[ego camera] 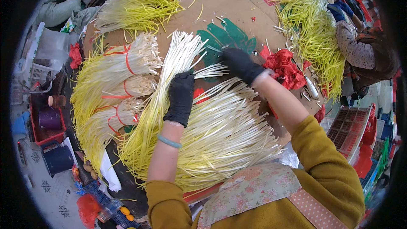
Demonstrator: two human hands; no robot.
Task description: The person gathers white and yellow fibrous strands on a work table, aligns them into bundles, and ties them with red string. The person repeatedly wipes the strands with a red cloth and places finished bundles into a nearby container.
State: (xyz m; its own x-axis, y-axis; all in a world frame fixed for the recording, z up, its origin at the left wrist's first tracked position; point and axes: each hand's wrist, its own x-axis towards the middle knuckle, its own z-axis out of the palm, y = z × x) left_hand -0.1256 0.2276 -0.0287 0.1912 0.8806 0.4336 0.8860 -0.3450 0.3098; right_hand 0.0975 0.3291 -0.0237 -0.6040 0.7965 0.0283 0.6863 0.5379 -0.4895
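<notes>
My left hand [181, 98], in a black glove, is closed around a bundle of pale yellow-white chives [179, 51], their white stalk ends pointing up and away. My right hand [240, 63], also gloved in black and slightly blurred, is beside some stalks that stick out to the right of the left hand; whether it holds anything cannot be told. Under my forearms spreads a large loose pile of the same chives [222, 133]. To the left lie several bunches [136, 54] tied with red bands. A green glove-like shape [229, 36] is on the board beyond my right hand.
Crumpled red plastic [284, 70] and a white-handled tool [311, 88] lie to the right. More chives [136, 6] cover the far left, and another pile [308, 35] the far right. Co-workers' gloved hands are at the far edge and right side. Crates [348, 130] stand lower right.
</notes>
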